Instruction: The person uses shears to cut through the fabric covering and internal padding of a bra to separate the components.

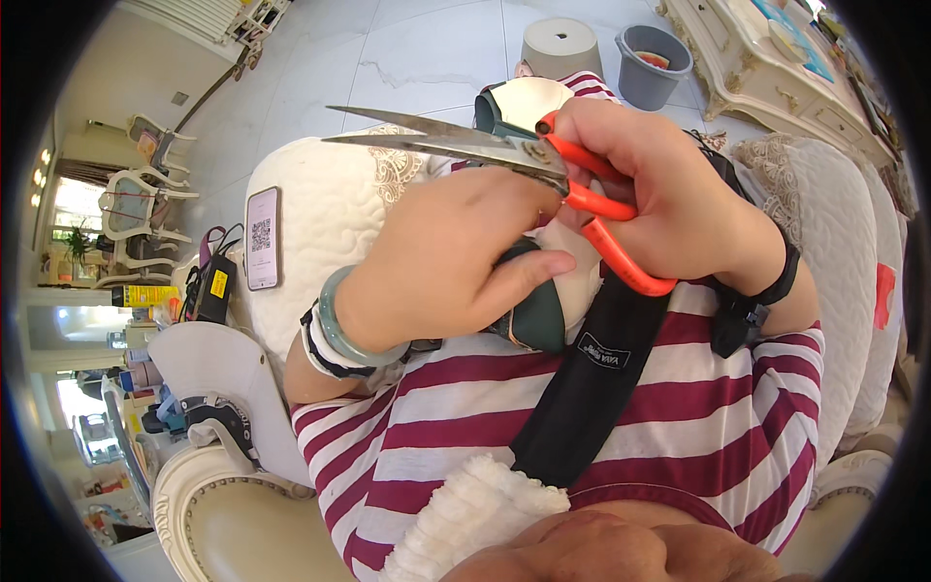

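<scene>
My right hand [669,184] grips orange-handled scissors [504,150], with fingers through the loops; the steel blades point left and are slightly apart. My left hand [451,262] holds a white and dark green shoe [543,310] against my lap, the thumb lying across its dark green edge. The scissor pivot sits right above my left hand's knuckles. A pale green bangle [335,320] circles my left wrist. Most of the shoe is hidden behind both hands.
A black strap [592,378] hangs down my red and white striped shirt. A phone [262,238] lies on the cream sofa arm [320,213] to my left. A grey bucket [652,63] and a beige pot [560,47] stand on the tiled floor ahead.
</scene>
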Demonstrator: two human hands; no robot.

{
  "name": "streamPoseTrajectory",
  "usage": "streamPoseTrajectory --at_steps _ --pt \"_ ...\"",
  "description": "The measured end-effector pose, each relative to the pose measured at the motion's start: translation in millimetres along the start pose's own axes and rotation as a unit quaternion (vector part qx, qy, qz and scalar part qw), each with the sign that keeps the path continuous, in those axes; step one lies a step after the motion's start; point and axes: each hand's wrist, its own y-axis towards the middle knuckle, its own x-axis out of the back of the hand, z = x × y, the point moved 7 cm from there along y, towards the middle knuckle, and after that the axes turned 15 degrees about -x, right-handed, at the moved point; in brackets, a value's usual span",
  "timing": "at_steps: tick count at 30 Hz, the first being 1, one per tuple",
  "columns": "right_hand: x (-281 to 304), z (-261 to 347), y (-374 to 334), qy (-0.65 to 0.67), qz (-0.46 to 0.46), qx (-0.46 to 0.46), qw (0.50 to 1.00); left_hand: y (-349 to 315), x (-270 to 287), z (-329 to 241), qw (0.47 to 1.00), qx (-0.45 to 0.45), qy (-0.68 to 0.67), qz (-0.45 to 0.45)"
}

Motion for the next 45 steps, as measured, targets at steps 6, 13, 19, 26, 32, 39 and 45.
streamPoseTrajectory --at_steps 6,13,19,26,32,39,45 --pt "-0.1 1.5 -3.2 -0.006 0.004 -0.015 1.0 -9.3 -12.7 9.8 1.0 -0.006 -0.02 0.022" --pt "-5.4 -11.5 -5.3 0.062 0.016 0.013 0.998 -27.5 -12.8 13.2 0.992 -0.044 -0.111 -0.031" --pt "-6.4 -25.2 -10.9 0.116 0.015 -0.041 0.992 -33.0 -15.7 14.7 0.986 -0.055 -0.152 -0.05" --pt "-7.4 -25.1 -11.1 0.148 0.013 -0.025 0.989 -36.0 -16.4 14.1 0.985 -0.055 -0.157 -0.053" --pt "-6.0 -26.4 -8.1 0.098 0.016 -0.035 0.994 -29.6 -19.1 16.3 0.987 -0.058 -0.146 -0.029" --pt "-3.8 -12.6 -5.3 0.02 -0.029 0.011 0.999 -29.1 -25.4 21.7 0.975 0.036 -0.219 -0.009" --pt "8.0 -12.5 -12.6 -0.01 -0.066 0.01 0.998 -31.9 -16.9 25.9 0.972 0.056 -0.22 -0.063"
